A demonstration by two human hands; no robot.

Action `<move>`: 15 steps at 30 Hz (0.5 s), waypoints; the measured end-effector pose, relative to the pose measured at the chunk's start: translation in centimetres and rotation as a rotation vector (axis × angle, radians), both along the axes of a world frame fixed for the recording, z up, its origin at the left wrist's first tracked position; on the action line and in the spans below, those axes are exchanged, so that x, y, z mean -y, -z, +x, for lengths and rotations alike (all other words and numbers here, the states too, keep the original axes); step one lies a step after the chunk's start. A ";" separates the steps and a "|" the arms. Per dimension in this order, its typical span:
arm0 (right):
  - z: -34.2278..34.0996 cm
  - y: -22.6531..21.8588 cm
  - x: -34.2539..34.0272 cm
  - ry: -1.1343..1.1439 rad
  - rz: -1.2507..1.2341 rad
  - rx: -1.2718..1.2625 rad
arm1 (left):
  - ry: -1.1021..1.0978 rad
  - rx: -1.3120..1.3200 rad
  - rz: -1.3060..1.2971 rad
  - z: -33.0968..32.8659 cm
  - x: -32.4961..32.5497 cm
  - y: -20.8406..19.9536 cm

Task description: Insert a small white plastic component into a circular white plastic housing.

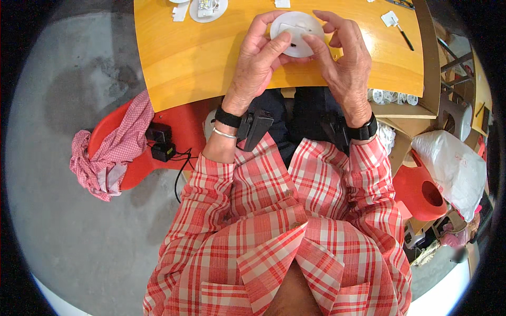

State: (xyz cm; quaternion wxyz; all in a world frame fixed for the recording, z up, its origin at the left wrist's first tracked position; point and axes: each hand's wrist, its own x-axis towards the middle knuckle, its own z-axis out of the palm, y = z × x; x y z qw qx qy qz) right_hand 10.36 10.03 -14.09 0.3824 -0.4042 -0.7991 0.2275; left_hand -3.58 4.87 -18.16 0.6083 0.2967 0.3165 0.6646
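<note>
Both my hands hold a round white plastic disc (297, 25) above the near part of the yellow table (205, 71). A raised rectangular part and a small dark slot show on its upper face. My left hand (259, 59) grips the left side, its thumb pressed on the face near the slot. From the right, my right hand (345, 59) lays its thumb on the face, with the other fingers curled beside and behind the rim. Some fingertips are hidden behind the disc. Farther left on the table lies another round white piece (203, 14) with parts on it.
A screwdriver-like tool with a black handle (406, 40) lies at the table's right, beside a small white square piece (389, 19). Under the right edge, a cardboard box (406, 109) holds several white parts. A red chair (182, 131) with checked cloth (118, 138) stands left.
</note>
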 end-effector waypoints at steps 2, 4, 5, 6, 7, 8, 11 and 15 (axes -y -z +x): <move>0.6 1.1 -0.3 -0.013 -0.041 -0.013 | -0.041 0.009 0.004 0.3 0.0 -0.2; 1.0 2.3 -0.4 -0.025 -0.083 -0.027 | -0.077 -0.097 0.016 0.6 -0.1 -0.2; 1.2 2.8 -0.3 -0.044 -0.155 -0.057 | -0.077 -0.098 0.017 0.8 -0.2 0.1; 1.2 3.0 -0.3 -0.065 -0.229 -0.086 | -0.087 -0.178 0.034 0.9 -0.2 0.3; 1.1 3.0 -0.2 -0.066 -0.229 -0.087 | -0.096 -0.258 0.051 0.9 -0.3 0.4; 1.0 3.0 -0.1 -0.066 -0.263 -0.149 | -0.097 -0.259 0.050 1.0 -0.1 0.6; 1.1 3.5 -0.3 -0.066 -0.294 -0.242 | -0.070 -0.321 0.029 1.1 0.0 -0.3; 1.4 4.2 -0.6 -0.085 -0.289 -0.294 | 0.006 -0.343 -0.074 1.2 0.1 -1.0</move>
